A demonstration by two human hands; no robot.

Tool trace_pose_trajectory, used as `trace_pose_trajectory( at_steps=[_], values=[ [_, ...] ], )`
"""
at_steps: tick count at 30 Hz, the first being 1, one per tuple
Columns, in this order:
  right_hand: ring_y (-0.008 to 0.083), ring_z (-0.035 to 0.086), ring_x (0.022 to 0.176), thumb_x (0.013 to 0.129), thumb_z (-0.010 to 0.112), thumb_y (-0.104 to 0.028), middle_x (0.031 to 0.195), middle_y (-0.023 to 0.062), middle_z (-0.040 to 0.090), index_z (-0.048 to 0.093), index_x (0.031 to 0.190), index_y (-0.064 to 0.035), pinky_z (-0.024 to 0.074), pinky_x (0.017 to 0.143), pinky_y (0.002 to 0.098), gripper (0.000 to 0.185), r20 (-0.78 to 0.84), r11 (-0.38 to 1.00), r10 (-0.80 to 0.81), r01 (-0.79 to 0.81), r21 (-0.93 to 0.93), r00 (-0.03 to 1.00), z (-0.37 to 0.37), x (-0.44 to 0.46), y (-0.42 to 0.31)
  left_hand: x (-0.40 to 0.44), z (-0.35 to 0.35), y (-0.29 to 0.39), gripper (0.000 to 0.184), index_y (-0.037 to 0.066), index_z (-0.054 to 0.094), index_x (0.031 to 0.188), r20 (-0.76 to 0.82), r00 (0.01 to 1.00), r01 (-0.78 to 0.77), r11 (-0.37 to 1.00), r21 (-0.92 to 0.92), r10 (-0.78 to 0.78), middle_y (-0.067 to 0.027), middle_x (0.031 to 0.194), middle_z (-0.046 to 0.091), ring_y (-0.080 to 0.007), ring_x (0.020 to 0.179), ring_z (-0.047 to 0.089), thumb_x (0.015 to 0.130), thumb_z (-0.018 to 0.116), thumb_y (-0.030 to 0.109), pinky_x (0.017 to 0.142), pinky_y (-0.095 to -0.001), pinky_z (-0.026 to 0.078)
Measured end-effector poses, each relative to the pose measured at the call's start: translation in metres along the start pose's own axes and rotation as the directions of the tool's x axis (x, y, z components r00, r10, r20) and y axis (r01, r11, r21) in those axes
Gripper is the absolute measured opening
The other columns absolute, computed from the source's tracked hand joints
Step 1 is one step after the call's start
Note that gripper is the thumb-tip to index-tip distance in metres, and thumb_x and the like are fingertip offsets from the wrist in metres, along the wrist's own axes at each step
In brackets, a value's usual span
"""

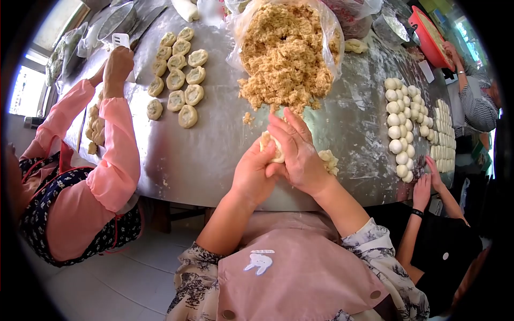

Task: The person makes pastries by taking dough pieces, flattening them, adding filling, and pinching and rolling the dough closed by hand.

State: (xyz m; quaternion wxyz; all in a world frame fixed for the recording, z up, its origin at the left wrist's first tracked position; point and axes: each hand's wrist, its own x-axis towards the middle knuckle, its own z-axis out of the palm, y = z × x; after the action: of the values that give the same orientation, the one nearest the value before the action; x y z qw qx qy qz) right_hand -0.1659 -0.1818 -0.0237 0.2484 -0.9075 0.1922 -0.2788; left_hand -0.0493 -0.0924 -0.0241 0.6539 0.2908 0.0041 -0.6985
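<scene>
Between my two hands, just in front of the filling, is a piece of pale dough [277,151]. My left hand [254,174] is wrapped round its left side, with the thumb pressed on it. On its right side my right hand [301,155] holds it too, fingers stretched up along the dough and thumb below. The crumbly brown filling [289,51] lies heaped on a clear plastic bag, spilling onto the metal table [214,155] beyond my fingertips. Beside my right hand rests a small clump of dough pieces [328,162].
Several shaped buns [175,79] stand in rows at the left. A person in pink sleeves [115,139] works there with a white scraper [121,40]. At the right are round dough balls [393,119], another person's hands [423,190], and a red basin [428,40] with a person beside it.
</scene>
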Motion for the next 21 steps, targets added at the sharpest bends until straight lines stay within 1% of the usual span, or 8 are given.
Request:
trace_pose_trajectory(
  at_steps=[3, 6, 10, 12, 15, 17, 20, 21],
  values=[
    [0.0414, 0.041, 0.133, 0.09, 0.052, -0.056, 0.124, 0.0164, 0.06, 0.054, 0.116, -0.0044, 0.0297, 0.111, 0.0469, 0.058, -0.023, 0.998, -0.028, 0.029, 0.063, 0.999, 0.005, 0.001, -0.003, -0.006, 0.005, -0.004, 0.041, 0.005, 0.038, 0.138, -0.069, 0.997, -0.029, 0.992, 0.122, 0.038, -0.0109, 0.127, 0.053, -0.0227, 0.118, 0.053, 0.099, 0.046, 0.016, 0.097, -0.0342, 0.048],
    [0.0411, 0.041, 0.134, 0.097, 0.046, -0.049, 0.113, 0.0143, 0.066, 0.058, 0.105, -0.0048, 0.029, 0.112, 0.0457, 0.046, -0.093, 0.989, 0.012, 0.002, 0.151, 0.996, 0.007, 0.003, -0.008, -0.005, 0.007, -0.011, 0.042, 0.005, 0.038, 0.138, -0.021, 0.99, -0.135, 0.988, 0.076, 0.137, -0.0107, 0.129, 0.051, -0.022, 0.119, 0.053, 0.099, 0.047, 0.015, 0.095, -0.0351, 0.048],
    [0.039, 0.042, 0.134, 0.103, 0.04, -0.035, 0.106, 0.0122, 0.069, 0.06, 0.096, -0.0054, 0.0277, 0.112, 0.0446, 0.037, -0.185, 0.94, 0.091, -0.023, 0.341, 0.979, 0.007, 0.001, 0.0, -0.014, 0.024, -0.003, 0.04, 0.005, 0.039, 0.137, 0.032, 0.999, -0.026, 0.988, -0.155, 0.031, -0.0105, 0.13, 0.05, -0.022, 0.119, 0.053, 0.098, 0.045, 0.011, 0.096, -0.0362, 0.048],
    [0.0371, 0.043, 0.134, 0.103, 0.041, -0.032, 0.106, 0.0114, 0.069, 0.061, 0.1, -0.0054, 0.0267, 0.113, 0.0445, 0.034, -0.201, 0.948, 0.102, -0.034, 0.316, 0.974, 0.006, 0.0, -0.002, -0.013, 0.03, -0.002, 0.039, 0.006, 0.04, 0.137, 0.033, 0.999, 0.027, 0.945, -0.326, -0.017, -0.0102, 0.128, 0.052, -0.0219, 0.118, 0.053, 0.098, 0.043, 0.009, 0.096, -0.0364, 0.048],
    [0.0355, 0.044, 0.134, 0.103, 0.043, -0.028, 0.104, 0.0108, 0.07, 0.061, 0.105, -0.0047, 0.0274, 0.112, 0.0446, 0.03, -0.228, 0.979, 0.091, -0.046, 0.196, 0.969, 0.005, -0.003, -0.01, -0.005, 0.013, -0.016, 0.037, 0.006, 0.042, 0.136, 0.002, 0.998, -0.056, 0.998, -0.015, 0.056, -0.0094, 0.126, 0.054, -0.0215, 0.116, 0.055, 0.098, 0.044, 0.009, 0.097, -0.036, 0.048],
    [0.0351, 0.046, 0.132, 0.102, 0.045, -0.023, 0.1, 0.0098, 0.07, 0.061, 0.111, -0.0033, 0.0302, 0.111, 0.0448, 0.026, -0.261, 0.994, 0.053, -0.027, 0.103, 0.964, 0.01, -0.004, -0.014, 0.001, 0.004, -0.022, 0.037, 0.006, 0.042, 0.135, 0.012, 0.994, -0.106, 0.994, 0.037, 0.106, -0.0088, 0.125, 0.055, -0.0211, 0.115, 0.055, 0.099, 0.046, 0.012, 0.097, -0.0359, 0.048],
    [0.035, 0.054, 0.125, 0.097, 0.055, -0.012, 0.091, 0.0092, 0.07, 0.064, 0.105, -0.007, 0.0327, 0.11, 0.0419, 0.013, -0.332, 0.992, 0.077, -0.039, 0.119, 0.94, 0.018, 0.001, -0.018, 0.002, 0.003, -0.023, 0.039, 0.006, 0.041, 0.137, -0.027, 0.991, -0.13, 0.987, 0.098, 0.134, -0.0093, 0.127, 0.054, -0.0216, 0.116, 0.055, 0.099, 0.047, 0.014, 0.099, -0.0363, 0.046],
    [0.0337, 0.055, 0.124, 0.098, 0.053, -0.013, 0.091, 0.0096, 0.07, 0.064, 0.105, -0.006, 0.0341, 0.109, 0.0408, 0.014, -0.326, 0.964, 0.185, -0.107, 0.243, 0.927, 0.018, 0.001, -0.018, 0.001, 0.004, -0.022, 0.04, 0.006, 0.04, 0.138, -0.048, 0.989, -0.132, 0.984, 0.116, 0.138, -0.0096, 0.129, 0.054, -0.022, 0.117, 0.055, 0.099, 0.047, 0.014, 0.1, -0.0366, 0.045]
  ],
)
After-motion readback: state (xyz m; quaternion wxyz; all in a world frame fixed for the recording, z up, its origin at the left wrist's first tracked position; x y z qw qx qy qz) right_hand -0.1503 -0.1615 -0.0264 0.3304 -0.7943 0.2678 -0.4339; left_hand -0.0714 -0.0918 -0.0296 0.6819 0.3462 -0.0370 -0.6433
